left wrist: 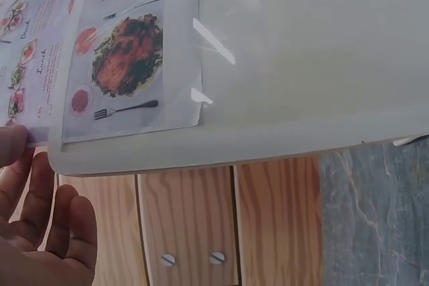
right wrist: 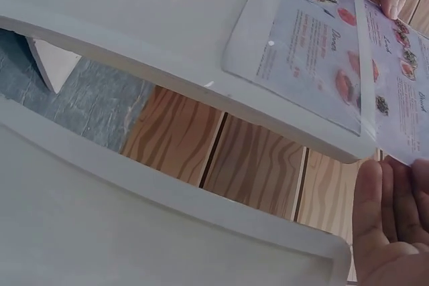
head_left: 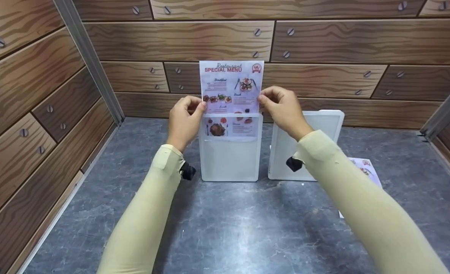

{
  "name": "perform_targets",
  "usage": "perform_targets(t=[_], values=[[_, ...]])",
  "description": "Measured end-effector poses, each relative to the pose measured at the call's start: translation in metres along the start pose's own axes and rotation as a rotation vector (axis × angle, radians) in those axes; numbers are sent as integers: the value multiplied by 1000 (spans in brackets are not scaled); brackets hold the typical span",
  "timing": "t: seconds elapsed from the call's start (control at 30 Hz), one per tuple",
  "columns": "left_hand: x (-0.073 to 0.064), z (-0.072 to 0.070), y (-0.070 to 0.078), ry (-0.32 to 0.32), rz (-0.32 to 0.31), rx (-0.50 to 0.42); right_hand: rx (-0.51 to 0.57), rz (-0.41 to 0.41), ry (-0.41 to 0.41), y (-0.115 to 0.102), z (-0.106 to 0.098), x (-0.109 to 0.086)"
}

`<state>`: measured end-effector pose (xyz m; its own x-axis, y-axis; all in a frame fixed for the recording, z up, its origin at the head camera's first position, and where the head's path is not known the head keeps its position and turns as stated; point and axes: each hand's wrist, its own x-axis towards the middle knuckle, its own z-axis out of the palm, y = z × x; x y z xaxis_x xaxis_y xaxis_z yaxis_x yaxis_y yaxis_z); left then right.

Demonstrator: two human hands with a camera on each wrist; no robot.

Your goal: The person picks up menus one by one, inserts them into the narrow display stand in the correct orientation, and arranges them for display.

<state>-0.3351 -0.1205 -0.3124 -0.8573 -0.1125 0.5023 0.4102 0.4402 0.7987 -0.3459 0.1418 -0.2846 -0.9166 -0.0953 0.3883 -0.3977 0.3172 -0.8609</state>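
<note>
A printed menu sheet [head_left: 230, 87] stands upright, its lower part behind the clear front of a white display stand [head_left: 229, 161] and its upper part sticking out above the rim. My left hand [head_left: 186, 120] pinches the sheet's left edge between thumb and fingers, just above the stand's top corner. On the opposite side my right hand [head_left: 283, 110] pinches the right edge, slightly higher. In the left wrist view, the sheet's bottom edge shows through the clear panel [left wrist: 281, 51], well above the stand's base. The right wrist view shows the same sheet [right wrist: 315, 38] partly inside.
A second white stand [head_left: 325, 125] leans back to the right, partly hidden by my right forearm. Another menu sheet [head_left: 367, 171] lies on the grey marbled table [head_left: 225, 228] beyond it. Wood-patterned walls [head_left: 323, 42] enclose the back and sides.
</note>
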Motion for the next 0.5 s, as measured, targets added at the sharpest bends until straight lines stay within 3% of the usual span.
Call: perform_targets(t=[0.3, 0.5], values=[[-3, -2, -1, -41, -17, 20, 12, -9, 17, -3, -1, 0], [-1, -2, 3, -19, -5, -50, -23, -18, 20, -4, -1, 0]])
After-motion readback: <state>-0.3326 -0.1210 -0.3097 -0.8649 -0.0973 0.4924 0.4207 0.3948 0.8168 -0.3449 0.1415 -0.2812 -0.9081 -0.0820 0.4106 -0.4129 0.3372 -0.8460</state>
